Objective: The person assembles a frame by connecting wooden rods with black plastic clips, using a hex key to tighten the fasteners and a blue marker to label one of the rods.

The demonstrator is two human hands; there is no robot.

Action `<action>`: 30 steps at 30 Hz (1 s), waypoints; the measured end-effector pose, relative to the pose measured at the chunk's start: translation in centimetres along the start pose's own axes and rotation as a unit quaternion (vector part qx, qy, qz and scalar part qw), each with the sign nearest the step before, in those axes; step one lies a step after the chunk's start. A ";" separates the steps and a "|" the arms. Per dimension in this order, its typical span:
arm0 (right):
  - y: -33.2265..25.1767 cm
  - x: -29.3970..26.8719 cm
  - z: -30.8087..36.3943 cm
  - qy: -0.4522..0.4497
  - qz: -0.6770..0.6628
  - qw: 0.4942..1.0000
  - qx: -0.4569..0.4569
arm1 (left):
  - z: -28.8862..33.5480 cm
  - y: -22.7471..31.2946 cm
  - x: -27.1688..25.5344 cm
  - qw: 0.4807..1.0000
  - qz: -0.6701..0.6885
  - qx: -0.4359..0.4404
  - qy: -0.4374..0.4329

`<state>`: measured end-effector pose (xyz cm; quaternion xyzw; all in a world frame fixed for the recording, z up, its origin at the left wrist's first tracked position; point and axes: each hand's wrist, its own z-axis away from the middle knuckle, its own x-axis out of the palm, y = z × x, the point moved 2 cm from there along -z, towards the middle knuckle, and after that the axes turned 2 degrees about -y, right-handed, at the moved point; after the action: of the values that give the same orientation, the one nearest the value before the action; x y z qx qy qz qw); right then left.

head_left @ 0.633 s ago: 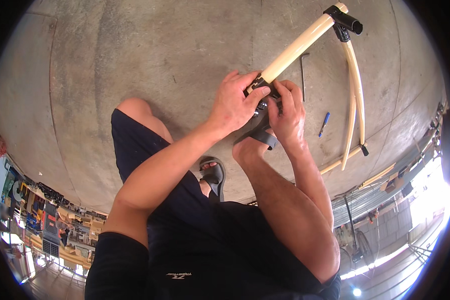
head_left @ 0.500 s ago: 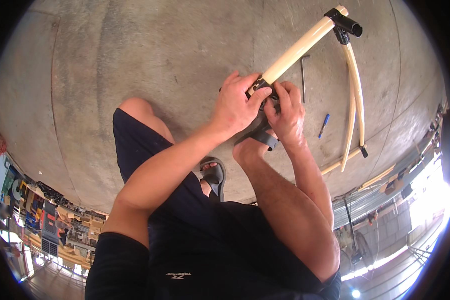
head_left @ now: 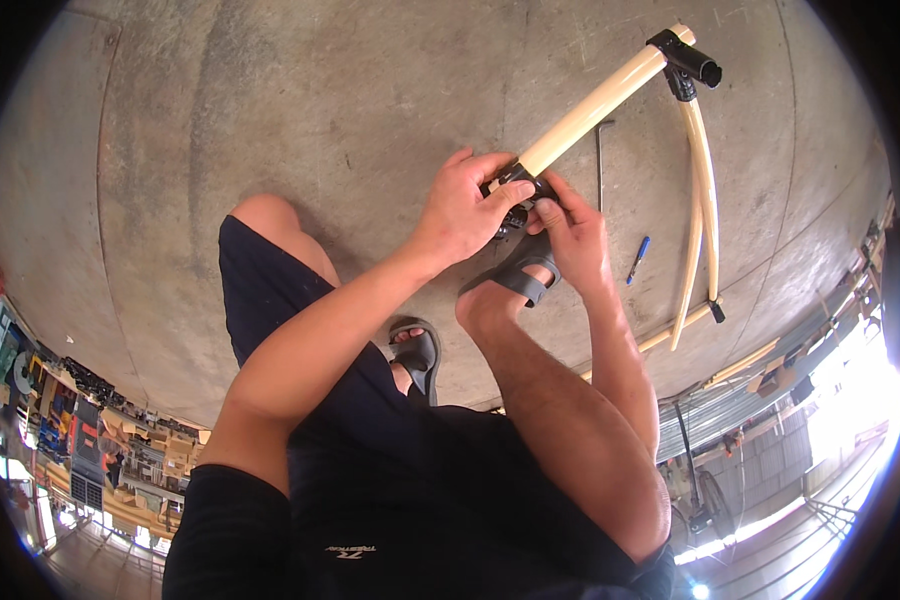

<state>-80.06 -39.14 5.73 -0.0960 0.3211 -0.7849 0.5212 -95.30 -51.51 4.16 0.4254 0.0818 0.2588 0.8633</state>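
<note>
A cream-coloured tube (head_left: 595, 112) slants away from me to the upper right. My left hand (head_left: 460, 208) is closed round the black pipe joint (head_left: 514, 188) at its near end, thumb on top. At the joint's right side, my right hand (head_left: 576, 228) pinches with thumb and fingers against the black metal. The joint's underside is partly hidden by my fingers. On the far end of the tube sits another black joint (head_left: 688, 60) with an open socket. From it, curved cream tubes (head_left: 707, 190) run back toward me on the right.
On the concrete floor (head_left: 320, 90) right of my hands lie a dark hex key (head_left: 600, 165) and a blue pen (head_left: 638, 260). My sandalled foot (head_left: 530, 272) is just below the joint. Crowded shelves (head_left: 120, 450) line the lower left; long metal stock (head_left: 710, 425) lies at the lower right.
The near joint has rolled in my hands, so more of its black fitting shows below my left thumb. My right fingers have shifted slightly on it. The view has moved a little.
</note>
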 end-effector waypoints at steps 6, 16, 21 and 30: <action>-2.2 1.6 1.9 0.102 0.265 0.951 -0.123 | 0.0 0.5 0.3 1.000 -0.008 0.012 -0.003; -1.4 -0.1 1.2 -0.009 -0.002 0.998 0.058 | -0.3 0.2 0.3 1.000 -0.003 0.018 0.011; -0.1 0.2 -0.4 -0.005 -0.038 0.999 0.027 | -0.2 0.4 0.6 0.993 -0.075 0.056 0.065; 0.2 0.8 -0.2 0.047 0.159 0.977 -0.137 | -0.2 1.2 0.2 0.991 -0.126 0.034 0.033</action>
<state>-80.39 -39.84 5.35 -0.0775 0.4608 -0.6440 0.6057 -95.70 -50.66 4.99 0.4321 0.1718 0.1587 0.8710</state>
